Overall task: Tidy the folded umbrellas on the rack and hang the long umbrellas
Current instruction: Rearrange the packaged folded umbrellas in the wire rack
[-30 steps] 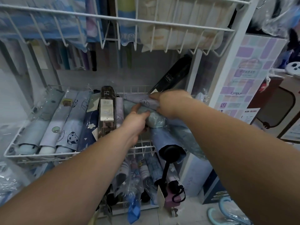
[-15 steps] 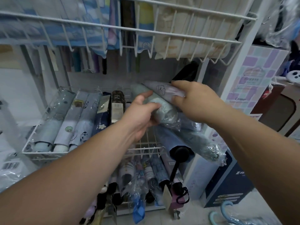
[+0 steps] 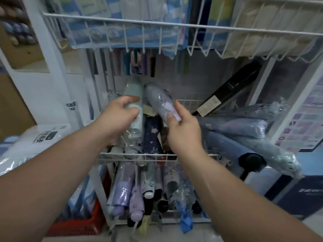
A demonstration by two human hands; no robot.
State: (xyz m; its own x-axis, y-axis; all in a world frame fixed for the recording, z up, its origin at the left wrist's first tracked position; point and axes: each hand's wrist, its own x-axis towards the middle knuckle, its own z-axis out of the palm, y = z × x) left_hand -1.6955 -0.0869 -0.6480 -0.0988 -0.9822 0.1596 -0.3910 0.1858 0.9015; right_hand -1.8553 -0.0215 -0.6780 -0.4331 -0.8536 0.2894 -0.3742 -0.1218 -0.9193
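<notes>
- The left hand [image 3: 118, 117] is curled round a mint-green folded umbrella [image 3: 133, 91]. This umbrella is wrapped in a clear sleeve and held pointing away from the camera, its far end raised above the middle wire basket [image 3: 122, 155].
- The right hand [image 3: 183, 131] is closed on a lavender folded umbrella [image 3: 157, 98]. The near end is pinched between thumb and fingers, and a small cartoon outline is printed on the fabric.
- The two held umbrellas are set side by side and are closest at their far ends. Whether they touch there cannot be told, as that part of the view is blurred.
- A navy folded umbrella [image 3: 152, 135] with pale printed shapes is laid in the basket between the two hands, below the held pair.
- A black folded umbrella [image 3: 232, 88] is propped slantwise at the basket's right rear corner, with a label at its lower end.
- Several blue folded umbrellas [image 3: 234, 125] are piled crosswise at the basket's right side, their ends pushed out past the rim. One is tipped with a black handle [image 3: 251, 160].
- An upper wire basket [image 3: 174, 26] is mounted above and is filled with blue-and-white and beige packaged goods.
- On the lower shelf [image 3: 167, 220], purple folded umbrellas [image 3: 122, 191] and others are stacked with their handles towards the camera.
- A red plastic crate [image 3: 78, 222] is set on the floor at the lower left.
</notes>
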